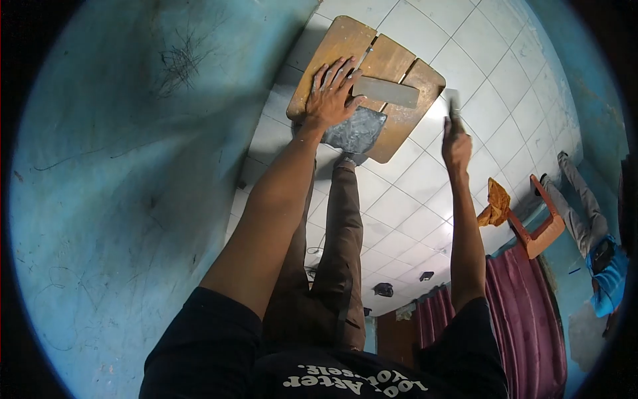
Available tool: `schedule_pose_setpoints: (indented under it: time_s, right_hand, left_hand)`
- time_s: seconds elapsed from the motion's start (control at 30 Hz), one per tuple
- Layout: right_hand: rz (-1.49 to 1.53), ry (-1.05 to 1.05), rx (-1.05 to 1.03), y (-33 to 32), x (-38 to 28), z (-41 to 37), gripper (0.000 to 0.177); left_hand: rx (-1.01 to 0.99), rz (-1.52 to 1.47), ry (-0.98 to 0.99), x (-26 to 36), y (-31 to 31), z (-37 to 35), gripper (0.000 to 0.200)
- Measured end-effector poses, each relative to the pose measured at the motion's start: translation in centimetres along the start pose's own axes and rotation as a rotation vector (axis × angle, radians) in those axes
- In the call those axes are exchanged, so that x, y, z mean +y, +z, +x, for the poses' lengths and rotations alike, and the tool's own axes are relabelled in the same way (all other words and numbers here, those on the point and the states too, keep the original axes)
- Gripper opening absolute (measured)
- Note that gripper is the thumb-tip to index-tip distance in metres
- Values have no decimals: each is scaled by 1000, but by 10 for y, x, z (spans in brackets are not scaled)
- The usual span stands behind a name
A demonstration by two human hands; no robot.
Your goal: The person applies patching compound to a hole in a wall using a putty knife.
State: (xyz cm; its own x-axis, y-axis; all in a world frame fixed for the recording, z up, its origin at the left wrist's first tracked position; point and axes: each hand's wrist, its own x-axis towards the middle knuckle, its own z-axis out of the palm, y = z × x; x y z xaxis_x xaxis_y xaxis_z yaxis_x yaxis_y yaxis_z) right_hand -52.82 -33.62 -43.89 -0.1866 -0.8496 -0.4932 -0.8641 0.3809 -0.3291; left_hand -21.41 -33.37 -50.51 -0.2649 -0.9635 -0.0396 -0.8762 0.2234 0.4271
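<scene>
Fingers on the left hand (330, 100) are fanned out wide, palm down on the wooden tabletop (399, 136), thumb poking over toward the flat grey plate (385, 92). That arm's reaching pretty much straight ahead. The crumpled dark grey sheet (355, 131) is lying on the tabletop just below the thumb, smeared with something pale.

Right hand (457, 146) has its fingers closed round the handle of a flat-bladed tool (454, 103), blade pointing away from the body. It's kinda blurry, so can't tell the exact grip. That forearm's up and forward, hand off the tabletop's side, with tiled floor (412, 193) behind it.
</scene>
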Motion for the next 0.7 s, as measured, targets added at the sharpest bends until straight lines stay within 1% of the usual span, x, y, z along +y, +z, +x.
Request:
schedule_pose_setpoints:
  time_s: [0.07,0.13,0.17,0.2,0.27,0.3,0.33,0.4,0.47,0.5,0.53,0.6,0.67,0.7]
  right_hand:
    - [-9,-23,-17,-8,-2,-5,35]
    - [-107,-304,-121,12,5,-19,32]
    - [-170,-527,-78,19,-6,-30,31]
    - [-387,-407,-282,19,-15,-34,32]
    - [-188,-160,-157,24,-17,-28,33]
    - [-122,-110,-107,32,-22,-30,33]
    - [-91,-304,-60,40,-27,-37,33]
    - [-154,-429,-154,43,-29,-43,33]
    - [-58,-127,-100,39,-28,-31,31]
    - [-46,-109,-55,46,-26,-33,32]
    - [-44,-409,-8,54,-25,-38,33]
    - [-245,-462,-165,57,-12,-41,34]
    - [2,-55,-89,36,-34,-30,35]
    - [-55,-235,-104,46,-25,-33,36]
  left_hand:
    - [-1,-7,-4,0,0,0,61]
    - [9,-21,0,1,0,0,59]
    - [8,-23,1,1,0,0,59]
    - [11,-31,5,1,-1,1,59]
    - [18,-34,2,2,-1,1,58]
    - [16,-25,-1,2,0,2,58]
    - [5,-16,1,1,-1,1,58]
    - [4,-15,10,-1,-1,1,59]
    - [21,-25,0,2,2,-1,59]
    - [21,-22,-1,2,2,0,59]
    - [17,-16,8,1,0,1,59]
    - [20,-19,25,-1,-1,3,59]
    - [29,-28,3,3,1,-2,59]
    - [27,-26,0,3,1,-1,58]
